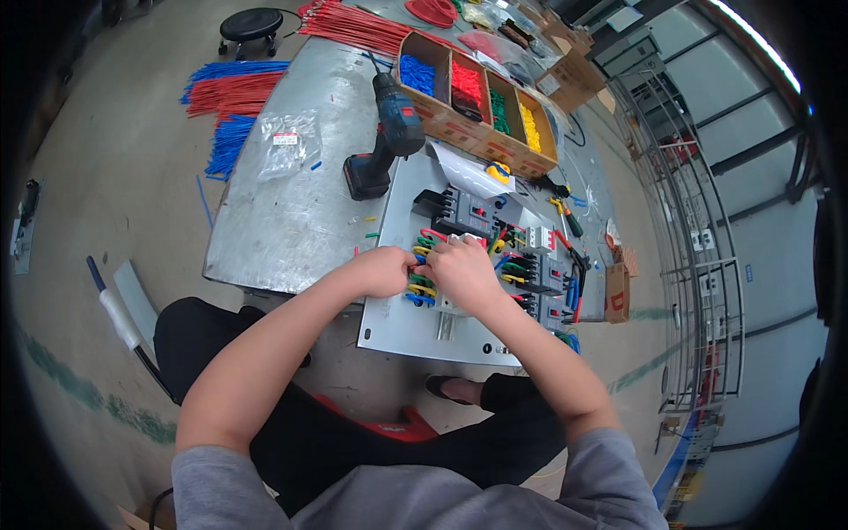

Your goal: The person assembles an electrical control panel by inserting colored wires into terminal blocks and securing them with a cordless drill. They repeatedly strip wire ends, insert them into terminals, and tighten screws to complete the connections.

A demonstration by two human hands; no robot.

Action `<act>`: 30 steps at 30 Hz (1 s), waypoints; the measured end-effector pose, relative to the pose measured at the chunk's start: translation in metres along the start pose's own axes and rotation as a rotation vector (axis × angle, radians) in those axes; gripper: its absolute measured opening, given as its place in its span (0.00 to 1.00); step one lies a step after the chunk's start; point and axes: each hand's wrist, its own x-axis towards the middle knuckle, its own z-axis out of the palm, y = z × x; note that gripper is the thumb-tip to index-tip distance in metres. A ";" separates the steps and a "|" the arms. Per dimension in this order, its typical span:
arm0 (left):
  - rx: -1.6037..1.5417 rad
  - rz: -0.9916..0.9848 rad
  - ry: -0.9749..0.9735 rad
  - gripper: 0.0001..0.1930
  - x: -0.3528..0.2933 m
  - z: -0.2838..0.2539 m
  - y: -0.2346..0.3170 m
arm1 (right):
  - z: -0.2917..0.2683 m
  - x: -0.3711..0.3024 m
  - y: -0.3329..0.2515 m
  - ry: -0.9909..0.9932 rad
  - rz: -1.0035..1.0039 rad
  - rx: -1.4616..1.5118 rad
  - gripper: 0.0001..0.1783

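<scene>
Both my hands meet over a white mounting panel (397,331) that carries circuit breakers and short coloured wires. My left hand (385,270) is closed, its fingertips among the wire ends (419,287) in blue, yellow and green at the panel's left part. Close beside it, my right hand (461,270) is bent over the same spot, its fingers pressed together; what either hand pinches is hidden. A dark grey breaker (473,212) sits just beyond my hands. To their right are more breakers (549,274) with wires and a white miniature breaker (540,238).
A cordless drill (393,132) stands on the metal table (265,225) behind the panel. Beyond is a divided cardboard box (442,119) of blue, red, green and yellow small parts. A clear plastic bag (287,146), bundled red wires (358,26) and a screwdriver (572,218) lie around.
</scene>
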 end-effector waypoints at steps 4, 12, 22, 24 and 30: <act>0.041 -0.009 0.132 0.17 -0.003 0.014 -0.009 | -0.001 0.006 -0.007 -0.040 -0.025 -0.017 0.13; 0.092 -0.029 0.277 0.12 -0.020 0.031 0.004 | 0.009 0.009 -0.029 -0.045 0.098 -0.106 0.07; 0.079 0.034 0.348 0.19 -0.025 0.044 0.004 | 0.017 0.006 -0.038 -0.011 0.249 -0.050 0.09; 0.109 0.070 0.345 0.19 -0.024 0.042 0.004 | 0.014 0.001 -0.030 -0.006 0.241 0.034 0.13; 0.109 0.112 0.328 0.18 -0.017 0.038 -0.001 | 0.000 0.001 -0.002 -0.026 0.211 0.168 0.26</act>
